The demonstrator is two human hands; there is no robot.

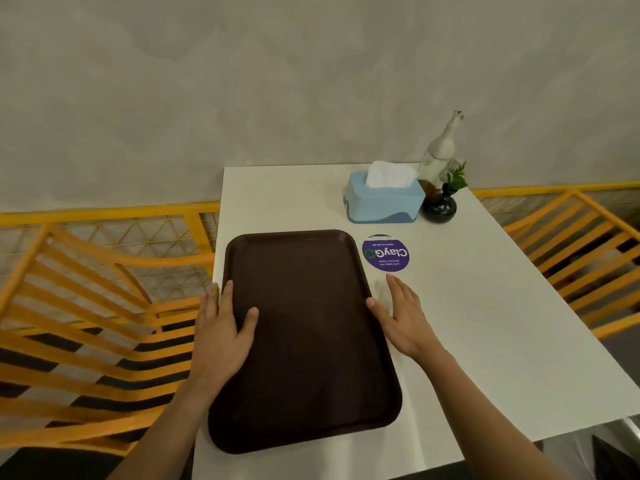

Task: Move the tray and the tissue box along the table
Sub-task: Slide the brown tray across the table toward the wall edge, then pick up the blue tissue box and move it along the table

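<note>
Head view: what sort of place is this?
Probably a canteen or food court: a brown serving tray on a white table, a "clean as you go" sticker, and orange slatted chairs.

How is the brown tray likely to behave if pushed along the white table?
The tray looks flat, rigid and empty, so it would probably slide in one piece without tipping. The table looks smooth, so it may slip easily. The left hand lies on it; the right hand flanks it.

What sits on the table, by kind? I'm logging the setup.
Tray: 1
Tissue box: 1
Vase: 1
Bottle: 1
Sticker: 1
Total: 5
</note>
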